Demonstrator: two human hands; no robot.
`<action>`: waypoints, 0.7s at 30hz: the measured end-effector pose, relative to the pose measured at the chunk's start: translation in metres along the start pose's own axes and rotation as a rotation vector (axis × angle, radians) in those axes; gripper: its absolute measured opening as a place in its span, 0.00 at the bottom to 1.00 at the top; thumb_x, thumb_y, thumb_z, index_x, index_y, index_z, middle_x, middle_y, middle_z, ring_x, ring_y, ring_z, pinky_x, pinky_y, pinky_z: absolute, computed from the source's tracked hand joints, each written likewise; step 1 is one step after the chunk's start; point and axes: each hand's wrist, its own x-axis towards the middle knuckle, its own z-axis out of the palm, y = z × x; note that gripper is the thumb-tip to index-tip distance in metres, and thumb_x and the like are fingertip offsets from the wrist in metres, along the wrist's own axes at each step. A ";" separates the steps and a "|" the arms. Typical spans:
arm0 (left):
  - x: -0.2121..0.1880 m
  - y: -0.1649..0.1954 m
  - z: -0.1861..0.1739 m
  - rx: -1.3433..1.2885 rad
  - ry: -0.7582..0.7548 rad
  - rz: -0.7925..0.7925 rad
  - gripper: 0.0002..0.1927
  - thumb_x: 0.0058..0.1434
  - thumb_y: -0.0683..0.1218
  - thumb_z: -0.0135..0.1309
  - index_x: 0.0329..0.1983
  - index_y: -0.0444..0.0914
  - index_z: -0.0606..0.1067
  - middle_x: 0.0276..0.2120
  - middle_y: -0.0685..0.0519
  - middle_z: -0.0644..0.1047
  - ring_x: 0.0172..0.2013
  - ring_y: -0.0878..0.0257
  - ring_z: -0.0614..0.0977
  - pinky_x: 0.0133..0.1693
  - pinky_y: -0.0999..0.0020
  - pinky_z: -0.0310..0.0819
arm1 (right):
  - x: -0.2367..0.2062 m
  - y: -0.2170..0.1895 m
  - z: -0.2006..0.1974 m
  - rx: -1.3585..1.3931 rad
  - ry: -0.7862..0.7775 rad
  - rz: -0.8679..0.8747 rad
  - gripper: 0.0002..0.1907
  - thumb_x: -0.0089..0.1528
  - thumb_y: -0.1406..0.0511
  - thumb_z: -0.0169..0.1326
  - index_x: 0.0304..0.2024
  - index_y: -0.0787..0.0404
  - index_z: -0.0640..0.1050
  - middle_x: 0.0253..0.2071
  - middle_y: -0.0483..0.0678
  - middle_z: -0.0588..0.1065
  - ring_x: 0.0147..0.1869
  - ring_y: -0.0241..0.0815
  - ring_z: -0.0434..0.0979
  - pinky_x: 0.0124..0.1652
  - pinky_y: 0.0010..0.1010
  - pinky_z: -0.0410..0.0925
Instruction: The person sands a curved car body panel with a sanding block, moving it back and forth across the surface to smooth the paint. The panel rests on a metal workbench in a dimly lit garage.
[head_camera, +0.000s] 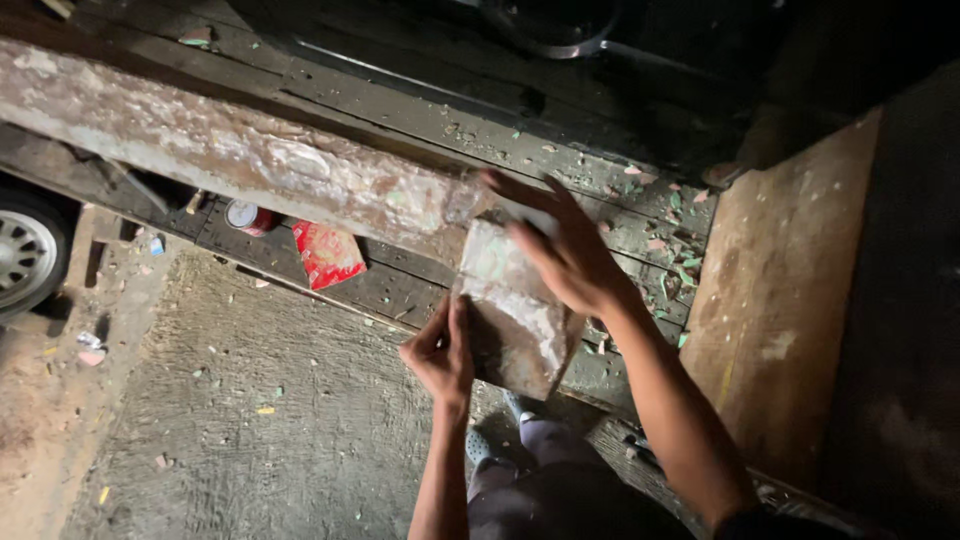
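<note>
A long weathered wooden beam (230, 150) with flaking pale paint lies across a dark plank platform (420, 110), its cut end pointing toward me. My left hand (440, 350) presses against the left side of the beam's near end. My right hand (565, 250) lies flat on top of that end, fingers spread, with what looks like a pale scrap under the fingers. Both hands touch the beam's end (515, 330).
A red crumpled packet (326, 254) and a small round tin (245, 216) lie on the planks beside the beam. A wheel (25, 255) shows at the far left. A brown board (790, 300) stands on the right. Paint chips litter the planks and the concrete floor (260, 420).
</note>
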 end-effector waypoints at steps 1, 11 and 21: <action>0.001 0.001 0.001 -0.020 0.004 0.069 0.16 0.67 0.46 0.60 0.53 0.32 0.81 0.38 0.45 0.87 0.31 0.70 0.81 0.32 0.74 0.73 | -0.006 0.003 0.001 0.007 0.074 -0.123 0.33 0.70 0.46 0.27 0.76 0.41 0.57 0.81 0.42 0.52 0.84 0.44 0.46 0.76 0.48 0.38; 0.023 0.009 0.013 0.017 -0.018 0.048 0.17 0.65 0.48 0.60 0.51 0.33 0.82 0.34 0.45 0.87 0.28 0.69 0.82 0.31 0.73 0.73 | 0.009 0.019 0.003 -0.073 0.154 -0.346 0.29 0.74 0.51 0.30 0.77 0.45 0.56 0.81 0.42 0.54 0.85 0.43 0.51 0.80 0.43 0.45; 0.027 0.019 0.015 0.030 -0.035 0.029 0.17 0.64 0.47 0.61 0.52 0.32 0.82 0.37 0.44 0.87 0.32 0.69 0.81 0.37 0.72 0.77 | -0.017 0.017 -0.003 0.010 0.141 -0.146 0.38 0.69 0.43 0.24 0.78 0.51 0.54 0.82 0.47 0.49 0.85 0.50 0.43 0.76 0.49 0.36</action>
